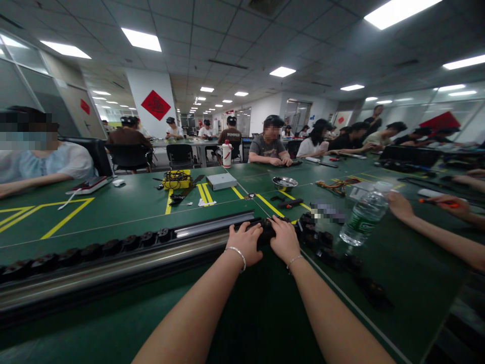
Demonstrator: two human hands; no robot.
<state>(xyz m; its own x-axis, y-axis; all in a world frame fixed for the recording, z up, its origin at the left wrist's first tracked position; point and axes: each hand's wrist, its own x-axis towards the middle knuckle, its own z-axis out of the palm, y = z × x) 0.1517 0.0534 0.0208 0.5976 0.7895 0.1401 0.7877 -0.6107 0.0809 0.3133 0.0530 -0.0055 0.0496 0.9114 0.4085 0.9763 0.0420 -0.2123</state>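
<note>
Both my hands meet at the right end of a long metal rail that lies across the green table. My left hand is curled over a black roller part at the rail's end. My right hand grips the same black part from the right, fingers closed. A row of black rollers runs along the rail to the left. More black parts trail off to the right of my hands.
A tilted clear water bottle stands right of my hands. A co-worker's arms reach in from the right, holding an orange-handled tool. A metal bowl, yellow tool case and grey box sit further back. Several people sit around.
</note>
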